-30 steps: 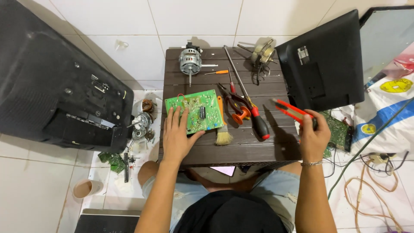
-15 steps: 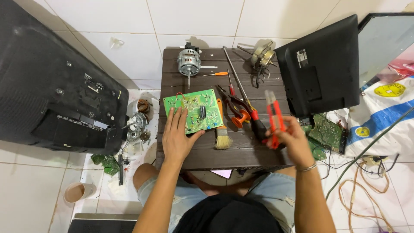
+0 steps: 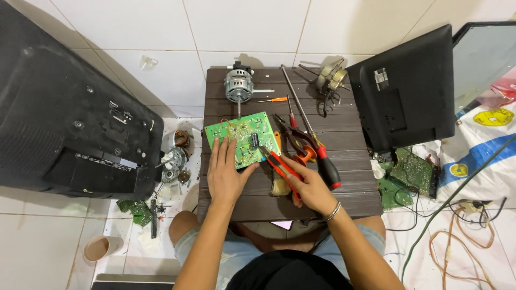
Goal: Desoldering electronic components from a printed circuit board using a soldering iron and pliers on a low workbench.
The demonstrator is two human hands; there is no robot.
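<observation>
Left hand: I am pressing my left hand [image 3: 226, 174] flat on the lower edge of the green circuit board [image 3: 243, 138], fingers spread apart and lying on it.
Right hand: my right hand [image 3: 310, 188] is gripping the red-handled pliers [image 3: 281, 168], fingers clamped around the handles.
Pliers tip: it is pointing up-left, touching the board's right edge near a black component.
Board: it is lying tilted on the dark slatted table [image 3: 344, 190], just below the grey motor [image 3: 238, 86].
Nearby tools: a red-and-black screwdriver [image 3: 322, 158] and orange-handled pliers [image 3: 299, 144] are lying just right of the board.
Brush: a small brush [image 3: 279, 185] is lying partly under my right hand.
</observation>
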